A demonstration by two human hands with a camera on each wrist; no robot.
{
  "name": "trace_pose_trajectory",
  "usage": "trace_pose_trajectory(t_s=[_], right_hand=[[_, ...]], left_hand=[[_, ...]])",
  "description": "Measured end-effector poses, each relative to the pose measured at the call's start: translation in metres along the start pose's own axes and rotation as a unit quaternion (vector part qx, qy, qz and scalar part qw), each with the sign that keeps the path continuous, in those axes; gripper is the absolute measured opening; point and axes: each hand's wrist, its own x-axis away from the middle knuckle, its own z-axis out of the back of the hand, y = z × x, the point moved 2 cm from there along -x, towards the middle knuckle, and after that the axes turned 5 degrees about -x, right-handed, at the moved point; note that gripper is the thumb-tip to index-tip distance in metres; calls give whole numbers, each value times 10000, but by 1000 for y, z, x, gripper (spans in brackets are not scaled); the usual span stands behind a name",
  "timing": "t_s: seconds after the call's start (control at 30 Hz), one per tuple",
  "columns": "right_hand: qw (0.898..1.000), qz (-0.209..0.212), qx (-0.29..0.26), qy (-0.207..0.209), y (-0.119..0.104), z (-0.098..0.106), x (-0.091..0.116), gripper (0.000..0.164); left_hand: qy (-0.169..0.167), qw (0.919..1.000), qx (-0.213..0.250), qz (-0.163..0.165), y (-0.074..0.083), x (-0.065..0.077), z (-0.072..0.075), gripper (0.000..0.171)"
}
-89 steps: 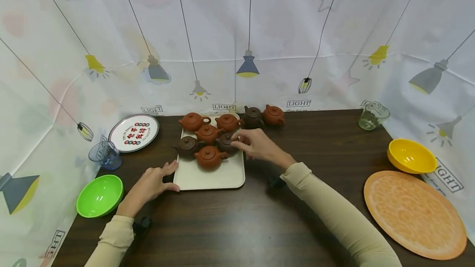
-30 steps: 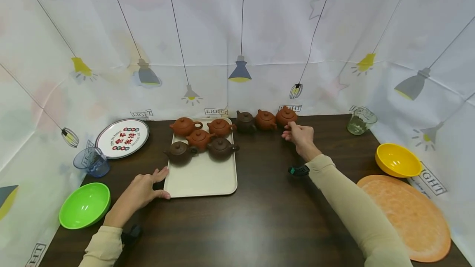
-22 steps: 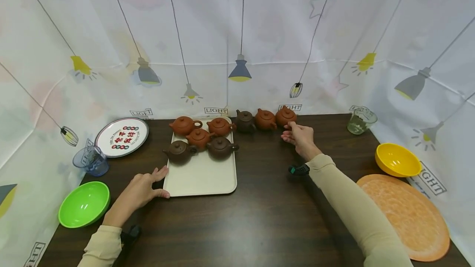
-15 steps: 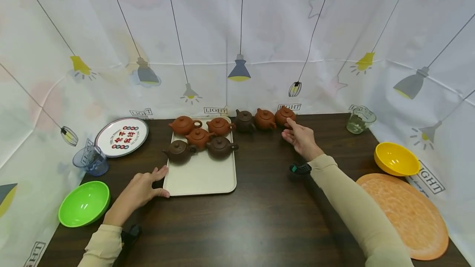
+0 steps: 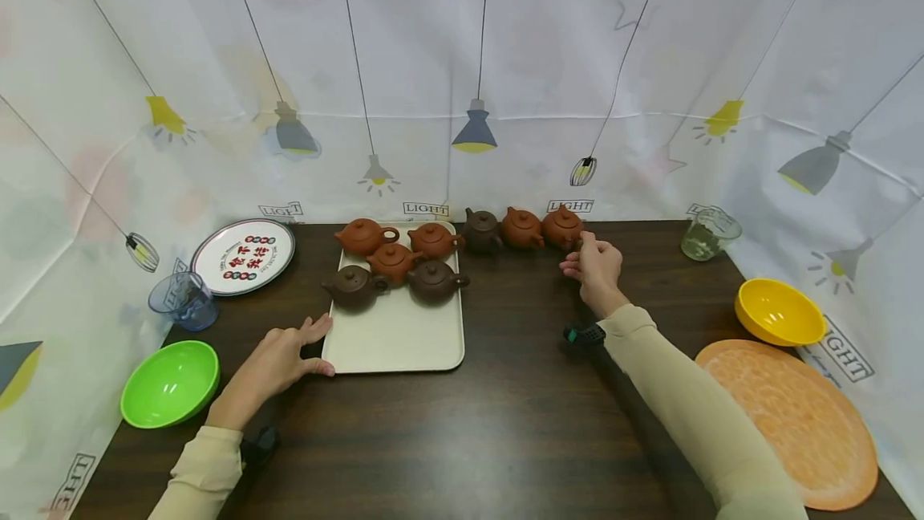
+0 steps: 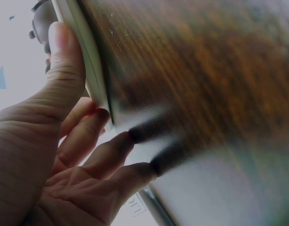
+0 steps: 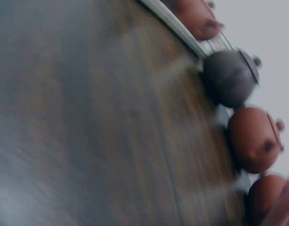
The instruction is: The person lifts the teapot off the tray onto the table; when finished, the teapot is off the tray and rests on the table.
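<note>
Several small clay teapots, orange-brown and dark brown, stand on a cream tray point(image 5: 393, 347) in the head view. Behind and right of it, a dark teapot point(image 5: 482, 231), an orange teapot point(image 5: 521, 229) and a rightmost orange teapot point(image 5: 561, 226) form a row. The left hand point(image 5: 274, 359) rests at the tray's left edge, thumb near its front corner; in the left wrist view the thumb and some fingertips touch the rim. The right hand point(image 5: 599, 267) is beside the rightmost teapot's handle, its fingers loosely bent. Whether it touches the handle is unclear; the right wrist view is blurred.
A white plate point(image 5: 244, 257), a blue cup point(image 5: 186, 300) and a green bowl point(image 5: 171, 384) stand left. On the right are a greenish glass point(image 5: 710, 233), a yellow bowl point(image 5: 780, 312) and a round orange mat point(image 5: 790, 424). A curtain closes off the back.
Since the earliest frame, an orange teapot has gone from the tray's front to the row's right end. The right hand has moved right, and lately shifted slightly right of the handle. The left hand stays.
</note>
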Motion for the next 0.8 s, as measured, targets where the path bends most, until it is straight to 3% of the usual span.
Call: trace_pose_trajectory(t_s=[0.1, 0.17, 0.23, 0.37, 0.5, 0.6, 0.8], right_hand=[[9947, 951, 333, -191, 0, -11, 15, 32], [9849, 1324, 721, -856, -1, -27, 29, 32], [9678, 1368, 1175, -1757, 0, -46, 46, 35], [9231, 407, 2056, -3224, 12, -81, 75, 52], [8903, -530, 2498, -3771, 27, -103, 90, 52], [8814, -599, 2567, -3919, 36, -113, 91, 44], [8847, -486, 2340, -4003, 41, -118, 90, 37]], left_hand=[[-22, 10000, -43, -58, 3, -2, 4, 86], [-69, 10000, -57, -36, 4, -2, 5, 86], [-105, 9999, -42, 24, 3, -1, 4, 87], [-104, 9999, 91, 87, 0, 1, 1, 89], [-53, 9998, 137, 106, -3, 2, -3, 90], [-64, 9998, 149, 138, -3, 1, -3, 89], [-199, 9996, 71, 205, 2, 0, 1, 87]])
